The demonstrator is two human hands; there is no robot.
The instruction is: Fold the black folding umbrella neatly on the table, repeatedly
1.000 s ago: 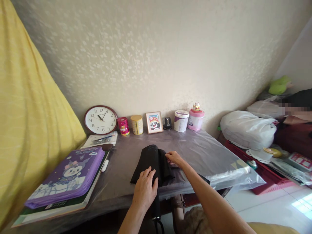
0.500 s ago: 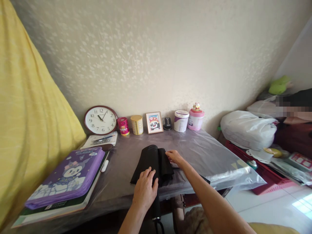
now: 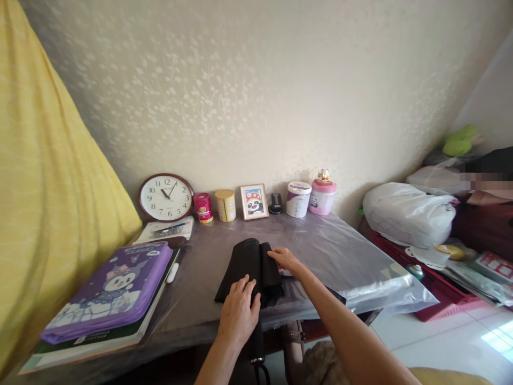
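Note:
A black folding umbrella (image 3: 245, 263), furled loosely, lies on the table's front part with its canopy folds fanned out. Its handle (image 3: 256, 342) points toward me past the table edge, with a wrist loop at the end. My left hand (image 3: 239, 307) lies on the lower left of the canopy, fingers stretched out and a little apart, thumb near the shaft. On the other side, my right hand (image 3: 284, 259) pinches the edge of a canopy fold between thumb and fingers. A black flap or strap shows partly behind my right forearm.
At left, a purple cartoon case (image 3: 116, 286) lies on books. Along the wall stand a clock (image 3: 166, 197), several cans (image 3: 225, 206), a picture frame (image 3: 254, 202) and a pink tub (image 3: 323, 198). Plastic bags (image 3: 409, 214) and a person (image 3: 489, 224) are at right.
My right hand has moved slightly left, carrying the pinched canopy fold in toward the umbrella's middle. My left hand has stayed in place.

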